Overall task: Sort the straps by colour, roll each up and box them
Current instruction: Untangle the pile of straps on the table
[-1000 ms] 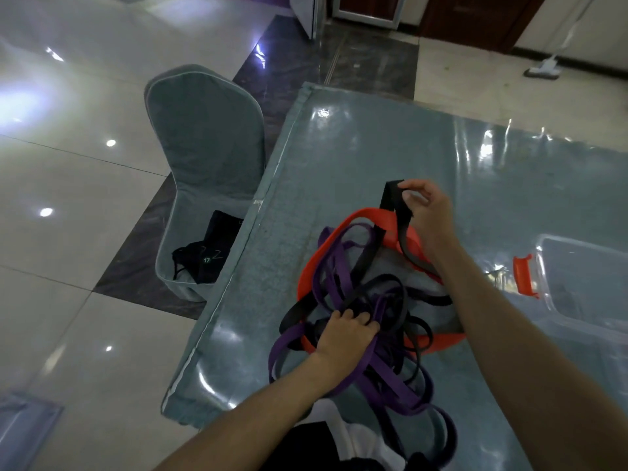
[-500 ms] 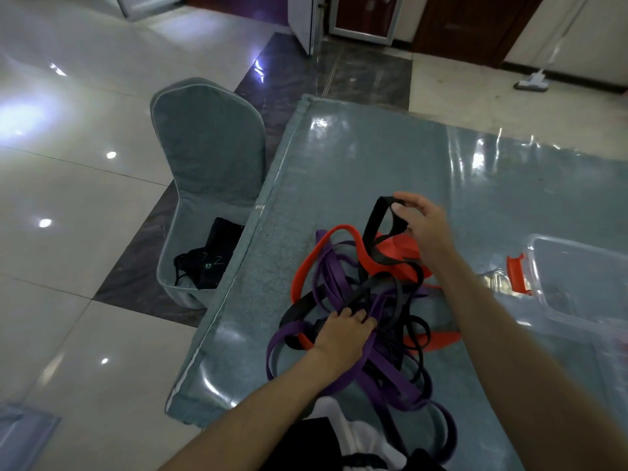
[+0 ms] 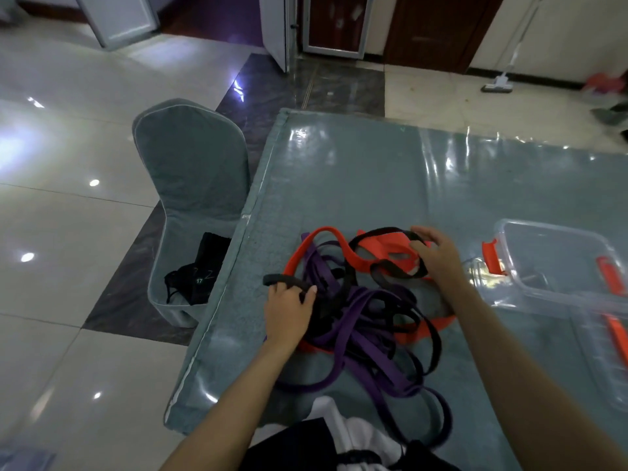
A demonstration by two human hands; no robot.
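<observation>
A tangle of purple straps [image 3: 360, 338], orange straps [image 3: 370, 256] and black straps [image 3: 390, 277] lies on the table's near left part. My left hand [image 3: 289, 311] grips the end of a black strap [image 3: 282, 280] at the pile's left edge. My right hand [image 3: 438, 256] lies low on the pile's far side, thumb and fingers loosely around a black strap loop [image 3: 387, 230] that rests on the orange one. A clear plastic box [image 3: 557, 263] with orange latches stands open just right of my right hand.
The table [image 3: 356, 171] has a grey-blue cloth under clear plastic; its left edge is close to the pile. A covered chair [image 3: 193, 185] with a black bag [image 3: 200, 270] on its seat stands beside that edge. A clear lid [image 3: 608, 351] lies at the right.
My right hand has lowered the black strap from above the pile down onto it. My left hand has shifted left and taken a black strap end.
</observation>
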